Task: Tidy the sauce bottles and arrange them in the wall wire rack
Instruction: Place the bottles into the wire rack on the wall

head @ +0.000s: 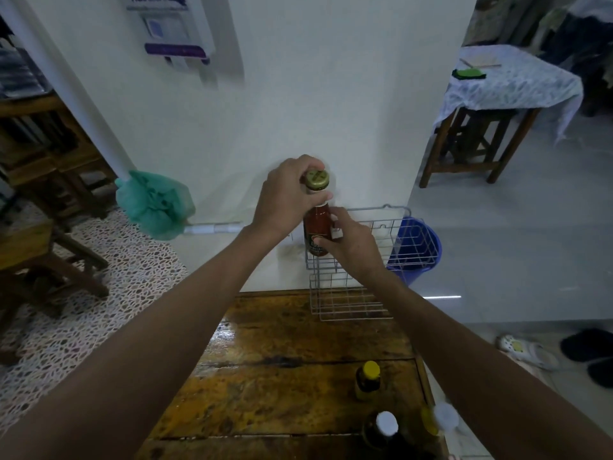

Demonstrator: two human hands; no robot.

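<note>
Over on the far left, wooden furniture (49, 180) stands on a pebble-patterned floor (99, 287), and a white pipe (76, 104) runs down the wall to a green plastic bag (156, 207) tied around its lower end. Moving in, the left hand (285, 197) reaches up and curls its fingers around the neck of a red sauce bottle (316, 227), just under the bottle's gold cap (316, 180). The bottle stands upright against the white wall (298, 94), at the left end of the wire rack (411, 247); whether its base is already sitting in the top tier I cannot tell. The right hand (351, 240) grips the bottle's lower body, thumb across the label. Below the rack's second tier, a worn wooden table (282, 376) gleams wet, and on its right side wait three more bottles: one with a yellow cap (367, 380), one with a white cap (384, 426), and a blurred one with a pale cap (441, 419) at the edge. Behind the rack sits a blue bucket (428, 247). Far right, a table draped in a patterned cloth (510, 81) and slippers (530, 350) on the tiled floor.
</note>
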